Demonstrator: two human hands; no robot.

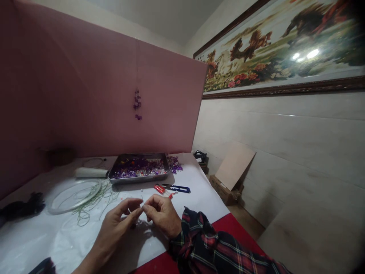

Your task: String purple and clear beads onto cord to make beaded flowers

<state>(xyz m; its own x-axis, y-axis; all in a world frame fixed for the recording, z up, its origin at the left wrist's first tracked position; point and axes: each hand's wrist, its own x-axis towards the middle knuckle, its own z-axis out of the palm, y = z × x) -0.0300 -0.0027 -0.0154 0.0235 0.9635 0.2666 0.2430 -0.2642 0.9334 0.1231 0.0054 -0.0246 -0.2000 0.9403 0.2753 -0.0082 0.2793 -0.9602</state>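
Observation:
My left hand point(121, 220) and my right hand point(163, 214) meet fingertip to fingertip above the white tabletop. Both are closed in a pinch. A thin thread or needle tip point(142, 198) sticks up between them; which hand grips it is too small to tell. Small clear beads point(138, 221) show just below the fingers. Beyond my hands lies a metal tray point(139, 178) of purple, clear and a few red beads. Blue thread snips point(180, 188) and a red-and-white item point(162, 190) rest in front of the tray.
Green thread point(90, 203) is tangled beside a clear ring point(54, 210) at left. A white roll point(91, 172) lies near the tray, and black material point(31, 204) at far left. Purple beads point(176, 164) are heaped right of the tray. Strung beads point(137, 102) hang on the pink panel.

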